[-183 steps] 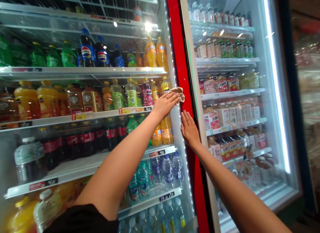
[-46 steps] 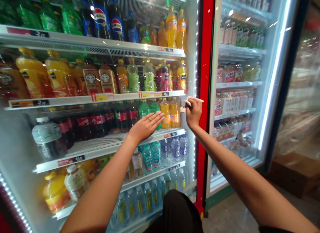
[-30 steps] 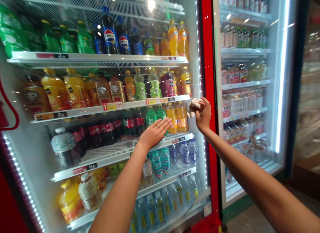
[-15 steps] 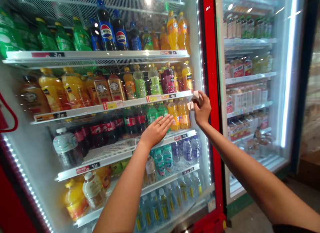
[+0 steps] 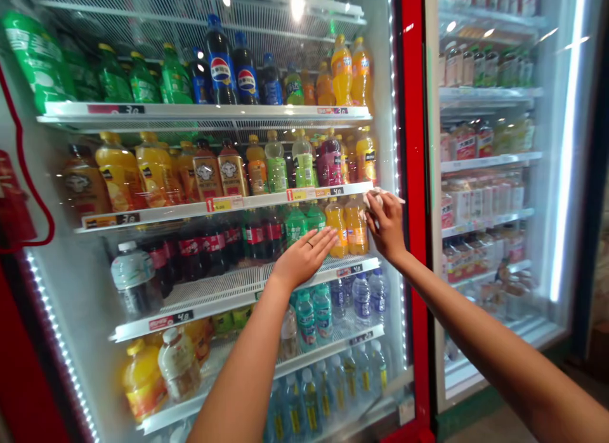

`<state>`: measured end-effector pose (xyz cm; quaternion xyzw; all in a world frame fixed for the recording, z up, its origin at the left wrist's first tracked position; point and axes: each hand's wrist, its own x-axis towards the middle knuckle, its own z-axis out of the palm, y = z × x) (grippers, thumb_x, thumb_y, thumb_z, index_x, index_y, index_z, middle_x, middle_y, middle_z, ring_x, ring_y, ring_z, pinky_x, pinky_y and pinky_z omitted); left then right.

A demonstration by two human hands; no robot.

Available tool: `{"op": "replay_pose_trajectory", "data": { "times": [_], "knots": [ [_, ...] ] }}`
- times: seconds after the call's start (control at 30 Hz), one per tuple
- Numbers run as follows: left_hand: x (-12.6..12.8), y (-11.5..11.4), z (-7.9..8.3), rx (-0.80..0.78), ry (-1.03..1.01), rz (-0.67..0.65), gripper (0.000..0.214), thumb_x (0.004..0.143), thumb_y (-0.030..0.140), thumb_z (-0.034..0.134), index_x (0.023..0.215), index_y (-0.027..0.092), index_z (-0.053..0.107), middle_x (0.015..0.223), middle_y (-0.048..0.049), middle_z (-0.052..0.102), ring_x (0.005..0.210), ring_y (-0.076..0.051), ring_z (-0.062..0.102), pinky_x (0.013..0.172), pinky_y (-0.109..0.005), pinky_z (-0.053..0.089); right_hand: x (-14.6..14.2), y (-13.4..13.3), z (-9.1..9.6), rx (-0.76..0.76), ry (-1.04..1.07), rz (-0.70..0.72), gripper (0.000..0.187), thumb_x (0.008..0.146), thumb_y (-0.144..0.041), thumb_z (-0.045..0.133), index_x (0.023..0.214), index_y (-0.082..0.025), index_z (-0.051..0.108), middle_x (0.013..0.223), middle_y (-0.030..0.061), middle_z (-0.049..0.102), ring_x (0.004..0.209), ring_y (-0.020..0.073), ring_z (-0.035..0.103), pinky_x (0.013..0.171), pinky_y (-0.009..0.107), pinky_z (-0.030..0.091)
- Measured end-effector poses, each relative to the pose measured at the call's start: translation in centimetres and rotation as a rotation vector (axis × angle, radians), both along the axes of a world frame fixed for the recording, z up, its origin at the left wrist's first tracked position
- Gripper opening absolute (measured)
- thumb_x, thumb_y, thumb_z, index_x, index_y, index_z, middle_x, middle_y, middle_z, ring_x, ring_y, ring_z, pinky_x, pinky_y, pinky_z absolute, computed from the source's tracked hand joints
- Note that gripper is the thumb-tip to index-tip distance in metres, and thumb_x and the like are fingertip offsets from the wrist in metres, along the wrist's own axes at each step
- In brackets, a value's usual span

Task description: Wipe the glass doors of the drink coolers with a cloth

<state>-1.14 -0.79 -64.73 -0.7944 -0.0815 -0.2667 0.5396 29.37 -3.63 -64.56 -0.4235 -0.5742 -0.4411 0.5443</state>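
My left hand [image 5: 307, 256] lies flat, fingers stretched out and close together, with a ring on one finger. It appears to rest on the glass door in front of the orange soda bottles [image 5: 346, 227]. Farther right, beside the end of a white shelf edge [image 5: 266, 200], my right hand [image 5: 387, 227] has its fingers bent around a crumpled white tissue or cloth [image 5: 375, 197]. Part of that white piece sticks out past the fingers, toward the red door frame [image 5: 413, 195]. The exact contact of the fingertips is hard to make out.
Shelves behind the glass hold green soda bottles [image 5: 176, 75], cola bottles [image 5: 221, 68], juice bottles [image 5: 118, 176] and water bottles [image 5: 311, 392]. A second lit cooler [image 5: 490, 157] stands to the right. A red handle-like loop [image 5: 45, 208] is at the left.
The view has shifted slightly, so the shelves sit lower and farther right. My right hand has moved a little down relative to the shelf edge, and the white piece lies differently across its fingers.
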Motion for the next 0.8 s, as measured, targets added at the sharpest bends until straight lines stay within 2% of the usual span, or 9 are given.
{"op": "replay_pose_trajectory", "data": {
  "times": [0.07, 0.13, 0.2, 0.27, 0.37, 0.43, 0.53, 0.67, 0.8],
  "knots": [
    [0.0, 0.1, 0.0, 0.0, -0.004, -0.006, 0.06, 0.109, 0.013, 0.042, 0.169, 0.016, 0.038, 0.173, -0.0068, 0.044, 0.161, -0.02, 0.042, 0.132, -0.038, 0.04, -0.7, 0.5, 1.0, 0.006, 0.082, 0.03, 0.058, 0.11, -0.031, 0.049, 0.167, -0.042, 0.043, 0.162, 0.0104, 0.049, 0.161, 0.0373, 0.038, 0.129, 0.065, 0.042],
    [0.1, 0.2, 0.0, 0.001, -0.004, -0.013, 0.061, 0.109, 0.012, 0.042, 0.169, 0.016, 0.039, 0.172, -0.0069, 0.045, 0.161, -0.021, 0.043, 0.132, -0.038, 0.04, -2.3, 1.0, 1.8, -0.008, 0.13, 0.044, 0.061, 0.11, -0.031, 0.047, 0.169, -0.042, 0.037, 0.166, 0.0099, 0.045, 0.161, 0.0348, 0.041, 0.128, 0.059, 0.046],
    [0.1, 0.1, 0.0, -0.001, -0.005, -0.017, 0.06, 0.108, 0.011, 0.042, 0.168, 0.015, 0.04, 0.172, -0.0072, 0.045, 0.161, -0.021, 0.043, 0.132, -0.038, 0.04, -4.0, 1.2, 1.7, -0.023, 0.104, 0.053, 0.062, 0.111, -0.028, 0.045, 0.17, -0.043, 0.036, 0.167, 0.008, 0.046, 0.159, 0.0316, 0.045, 0.127, 0.053, 0.049],
    [0.0, 0.0, 0.0, -0.005, -0.003, -0.013, 0.059, 0.109, 0.012, 0.042, 0.167, 0.014, 0.042, 0.172, -0.0076, 0.045, 0.161, -0.021, 0.042, 0.132, -0.038, 0.04, -5.0, 0.9, 0.9, -0.045, 0.054, 0.062, 0.061, 0.111, -0.028, 0.044, 0.17, -0.044, 0.036, 0.17, 0.0051, 0.046, 0.158, 0.0294, 0.048, 0.127, 0.05, 0.05],
    [0.0, 0.0, 0.1, -0.02, 0.005, 0.001, 0.058, 0.108, 0.011, 0.042, 0.167, 0.013, 0.043, 0.173, -0.0081, 0.043, 0.162, -0.021, 0.04, 0.134, -0.039, 0.038, -4.7, 0.1, -0.7, -0.091, -0.018, 0.093, 0.059, 0.113, -0.029, 0.043, 0.169, -0.044, 0.036, 0.173, 0.0018, 0.046, 0.16, 0.0289, 0.045, 0.132, 0.052, 0.045],
    [0.1, 0.1, 0.0, -0.034, 0.01, 0.001, 0.058, 0.109, 0.011, 0.041, 0.167, 0.013, 0.042, 0.173, -0.0082, 0.043, 0.163, -0.021, 0.04, 0.134, -0.039, 0.037, -3.9, -0.3, -1.1, -0.097, -0.015, 0.11, 0.06, 0.113, -0.028, 0.042, 0.17, -0.044, 0.035, 0.174, 0.0006, 0.045, 0.161, 0.0298, 0.043, 0.133, 0.056, 0.042],
    [0.1, 0.2, 0.0, -0.045, 0.006, -0.009, 0.058, 0.11, 0.013, 0.042, 0.168, 0.013, 0.041, 0.173, -0.0084, 0.043, 0.163, -0.02, 0.039, 0.134, -0.039, 0.036, -3.4, -0.1, -0.4, -0.079, 0.046, 0.106, 0.063, 0.111, -0.024, 0.041, 0.171, -0.045, 0.032, 0.176, -0.0016, 0.042, 0.163, 0.0304, 0.041, 0.133, 0.059, 0.042],
    [0.1, 0.1, 0.0, -0.015, -0.005, -0.016, 0.056, 0.11, 0.015, 0.041, 0.166, 0.012, 0.043, 0.172, -0.0083, 0.045, 0.161, -0.02, 0.042, 0.133, -0.038, 0.038, -4.8, 0.5, 1.3, -0.067, 0.06, 0.102, 0.071, 0.11, -0.019, 0.04, 0.172, -0.047, 0.021, 0.178, -0.0056, 0.038, 0.165, 0.0296, 0.035, 0.135, 0.06, 0.038],
    [0.1, 0.1, 0.0, 0.019, -0.013, -0.01, 0.055, 0.111, 0.016, 0.042, 0.166, 0.013, 0.044, 0.171, -0.0075, 0.047, 0.16, -0.021, 0.045, 0.131, -0.039, 0.041, -5.2, -0.1, 0.7, -0.112, -0.046, 0.113, 0.068, 0.112, -0.021, 0.04, 0.171, -0.049, 0.021, 0.177, -0.0074, 0.039, 0.166, 0.0276, 0.032, 0.136, 0.058, 0.036]
  ]
}}
